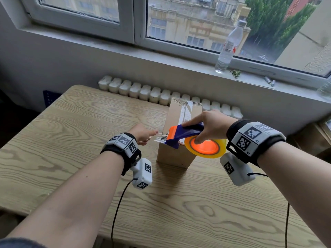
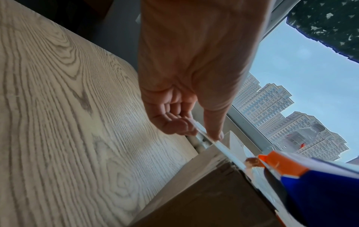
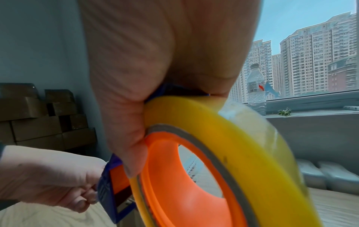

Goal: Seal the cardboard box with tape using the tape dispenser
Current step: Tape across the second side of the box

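Hands [image 1: 143, 134] pinching tape [image 1: 160, 138]

Matt cardboard box [image 1: 174, 154], glossy clear tape [image 1: 187, 111], wood-grain table [image 1: 71, 122].

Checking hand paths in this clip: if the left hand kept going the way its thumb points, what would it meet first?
Probably the tape dispenser: the left hand, pinching the tape end, points at its orange edge above the cardboard box.
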`<state>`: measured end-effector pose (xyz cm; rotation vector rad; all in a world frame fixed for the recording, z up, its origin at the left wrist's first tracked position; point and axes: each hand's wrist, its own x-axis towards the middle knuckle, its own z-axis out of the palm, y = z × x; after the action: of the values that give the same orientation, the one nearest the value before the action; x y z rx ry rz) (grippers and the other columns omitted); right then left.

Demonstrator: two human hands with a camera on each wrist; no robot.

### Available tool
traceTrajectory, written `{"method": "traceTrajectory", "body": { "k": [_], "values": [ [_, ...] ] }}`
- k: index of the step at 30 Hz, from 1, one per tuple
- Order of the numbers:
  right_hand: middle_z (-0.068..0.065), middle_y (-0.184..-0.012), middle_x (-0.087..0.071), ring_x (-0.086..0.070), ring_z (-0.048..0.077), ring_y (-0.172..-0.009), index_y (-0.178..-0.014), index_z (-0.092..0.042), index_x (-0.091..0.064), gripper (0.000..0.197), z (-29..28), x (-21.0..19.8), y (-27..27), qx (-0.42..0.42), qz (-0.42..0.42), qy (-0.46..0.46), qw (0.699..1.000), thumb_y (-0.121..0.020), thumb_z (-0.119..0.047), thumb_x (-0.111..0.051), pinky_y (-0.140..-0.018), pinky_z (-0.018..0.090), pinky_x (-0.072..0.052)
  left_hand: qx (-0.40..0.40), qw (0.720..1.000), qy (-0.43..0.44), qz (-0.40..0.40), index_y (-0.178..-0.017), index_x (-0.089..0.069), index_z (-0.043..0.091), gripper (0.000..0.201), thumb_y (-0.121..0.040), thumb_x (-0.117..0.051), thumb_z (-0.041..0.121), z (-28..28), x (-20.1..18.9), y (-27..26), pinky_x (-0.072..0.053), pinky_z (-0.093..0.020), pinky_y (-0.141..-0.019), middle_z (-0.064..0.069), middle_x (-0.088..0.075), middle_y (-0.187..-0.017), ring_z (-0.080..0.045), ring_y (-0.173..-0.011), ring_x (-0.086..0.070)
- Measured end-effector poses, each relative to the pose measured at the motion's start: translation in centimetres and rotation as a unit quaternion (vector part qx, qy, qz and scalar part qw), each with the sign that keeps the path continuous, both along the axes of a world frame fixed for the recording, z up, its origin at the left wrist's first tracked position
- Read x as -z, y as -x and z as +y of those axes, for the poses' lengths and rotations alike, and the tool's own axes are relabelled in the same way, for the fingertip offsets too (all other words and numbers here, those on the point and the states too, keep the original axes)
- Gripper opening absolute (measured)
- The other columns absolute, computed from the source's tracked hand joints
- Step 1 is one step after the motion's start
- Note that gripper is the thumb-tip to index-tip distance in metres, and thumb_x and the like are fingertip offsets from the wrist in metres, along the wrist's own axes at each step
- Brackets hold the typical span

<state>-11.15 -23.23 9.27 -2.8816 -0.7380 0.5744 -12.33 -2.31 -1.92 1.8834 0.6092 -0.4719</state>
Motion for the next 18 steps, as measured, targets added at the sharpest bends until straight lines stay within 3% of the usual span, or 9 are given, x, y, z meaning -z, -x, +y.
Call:
{"method": "traceTrajectory", "body": {
  "k": [5,9,12,15,16,18],
  "values": [
    [-0.01,-0.103,-0.065,-0.053,0.011,-0.088,-0.125,-0.044,-0.059,0.061,0.7,0.3,-0.4,-0.003,0.008,0.022,1.0,-0.07,-0.022,-0.076,-0.072,0.024,-0.043,0.004,1.0,-0.007,0.008,-0.069,-0.045,0.008,0.033,-0.099,-0.047,0.021,-0.9,0.8,0.0,-0.04,-0.02,-0.052,-0.004,-0.045,-0.065,-0.011,-0.056,-0.043],
    [-0.012,-0.094,-0.061,-0.051,0.01,-0.082,-0.124,-0.044,-0.059,0.06,1.2,0.5,-0.8,-0.01,0.004,0.037,0.999,-0.07,-0.023,-0.076,-0.059,0.018,-0.039,0.06,0.998,-0.027,0.012,-0.089,-0.053,0.003,0.025,-0.102,-0.037,0.016,-1.7,1.6,0.3,-0.039,-0.02,-0.053,-0.002,-0.044,-0.068,-0.01,-0.059,-0.041],
    [-0.012,-0.095,-0.063,-0.051,0.009,-0.08,-0.123,-0.043,-0.061,0.059,1.3,0.6,-1.0,-0.011,0.005,0.036,0.999,-0.07,-0.023,-0.076,-0.057,0.014,-0.037,0.077,0.996,-0.026,0.024,-0.1,-0.056,-0.004,0.03,-0.103,-0.029,0.01,-2.3,2.2,0.3,-0.042,-0.023,-0.058,-0.004,-0.043,-0.075,-0.016,-0.071,-0.046],
    [-0.01,-0.098,-0.064,-0.053,0.01,-0.082,-0.122,-0.042,-0.061,0.057,1.3,0.7,-1.1,-0.011,0.009,0.031,0.999,-0.071,-0.022,-0.076,-0.059,0.014,-0.038,0.046,0.998,-0.026,0.016,-0.119,-0.055,-0.005,0.037,-0.103,-0.025,0.011,-3.3,2.5,0.4,-0.053,-0.037,-0.079,-0.013,-0.046,-0.097,-0.024,-0.091,-0.046],
    [-0.011,-0.097,-0.064,-0.052,0.01,-0.082,-0.123,-0.041,-0.061,0.057,1.3,0.7,-1.1,-0.012,0.011,0.031,0.999,-0.071,-0.022,-0.076,-0.059,0.013,-0.038,0.045,0.998,-0.033,0.014,-0.12,-0.054,-0.004,0.038,-0.103,-0.025,0.012,-3.6,2.7,0.4,-0.052,-0.04,-0.088,-0.014,-0.046,-0.102,-0.024,-0.093,-0.047],
    [-0.011,-0.097,-0.063,-0.052,0.009,-0.083,-0.123,-0.041,-0.061,0.057,1.3,0.7,-1.1,-0.012,0.012,0.03,0.999,-0.071,-0.022,-0.076,-0.06,0.015,-0.039,0.046,0.998,-0.032,0.009,-0.123,-0.052,-0.004,0.038,-0.103,-0.025,0.015,-3.8,2.8,0.3,-0.049,-0.041,-0.093,-0.018,-0.05,-0.111,-0.026,-0.097,-0.05]
  ]
}}
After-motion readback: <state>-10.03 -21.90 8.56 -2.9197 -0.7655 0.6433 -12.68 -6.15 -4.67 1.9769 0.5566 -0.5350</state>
